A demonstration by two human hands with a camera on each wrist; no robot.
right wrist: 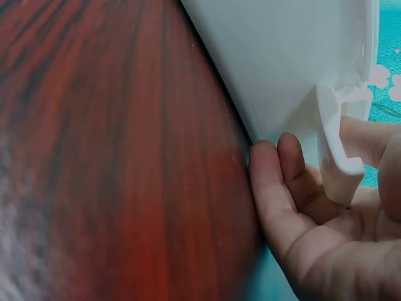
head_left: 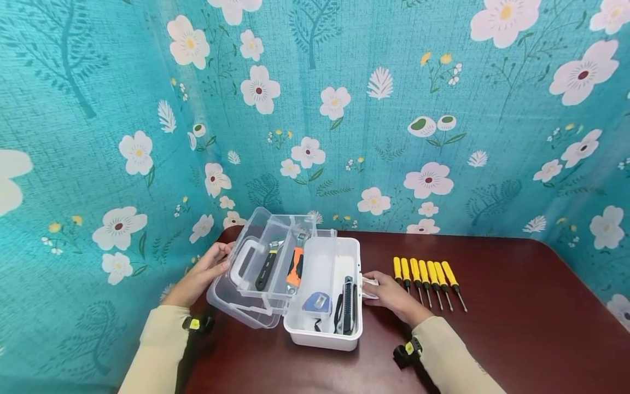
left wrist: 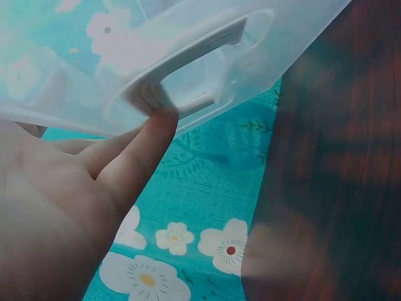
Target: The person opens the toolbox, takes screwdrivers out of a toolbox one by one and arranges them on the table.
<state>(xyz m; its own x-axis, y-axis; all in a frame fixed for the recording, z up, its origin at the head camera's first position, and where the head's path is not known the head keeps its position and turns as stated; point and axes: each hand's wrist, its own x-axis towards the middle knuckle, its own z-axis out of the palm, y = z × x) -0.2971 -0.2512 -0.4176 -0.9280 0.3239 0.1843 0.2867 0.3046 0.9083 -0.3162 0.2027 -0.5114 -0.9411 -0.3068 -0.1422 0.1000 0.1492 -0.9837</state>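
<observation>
A white toolbox [head_left: 322,340] stands on the table with its clear lid [head_left: 246,314] swung open to the left. My left hand [head_left: 205,273] holds the lid's outer edge beside the handle [left wrist: 182,59], fingertip against the rim. At the box's right side, my right hand [head_left: 391,295] holds the white latch [right wrist: 332,138] between thumb and fingers, fingertips right at the box wall. One clear tray holds a black-handled adjustable wrench [head_left: 266,269] and an orange-handled one [head_left: 295,266]. A dark utility knife [head_left: 348,306] lies in the base, near a blue item [head_left: 315,303] at the other clear tray [head_left: 319,257].
Several yellow-handled screwdrivers [head_left: 427,273] lie in a row to the right of the toolbox. The dark red wooden table [head_left: 512,306] meets a teal floral curtain [head_left: 364,137] at the back and left.
</observation>
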